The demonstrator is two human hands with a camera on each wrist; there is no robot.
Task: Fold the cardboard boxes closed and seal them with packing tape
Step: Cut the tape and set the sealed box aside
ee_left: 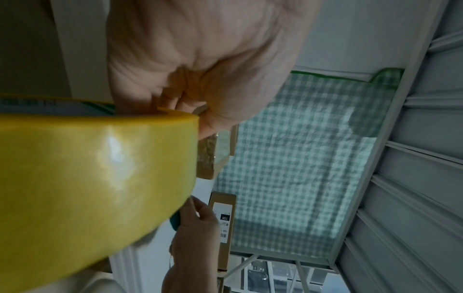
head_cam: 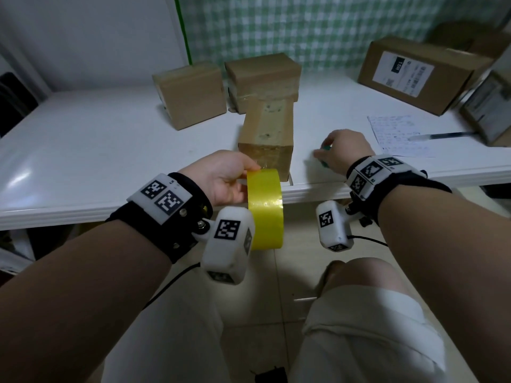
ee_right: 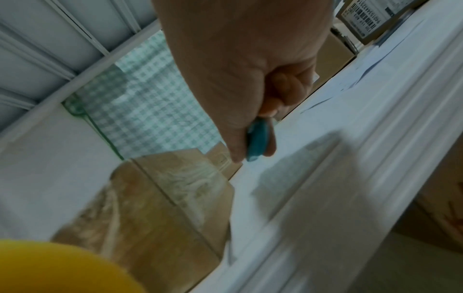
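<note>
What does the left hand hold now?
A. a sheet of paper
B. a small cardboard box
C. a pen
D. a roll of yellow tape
D: the left hand grips the roll of yellow tape at the table's front edge, near the closest box.

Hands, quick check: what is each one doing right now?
Left hand: closed, holding the yellow tape roll.
Right hand: closed, pinching a small teal object, unidentifiable.

Four closed cardboard boxes are counted on the tabletop [head_cam: 83, 150]: one taped box [head_cam: 266, 139] nearest the edge, two plain boxes [head_cam: 190, 95] [head_cam: 262, 78] behind it, and one labelled box [head_cam: 420, 73] at the far right. One yellow tape roll [head_cam: 265, 208], one handwritten sheet [head_cam: 398, 135] and one pen [head_cam: 439, 136] are seen.
</note>
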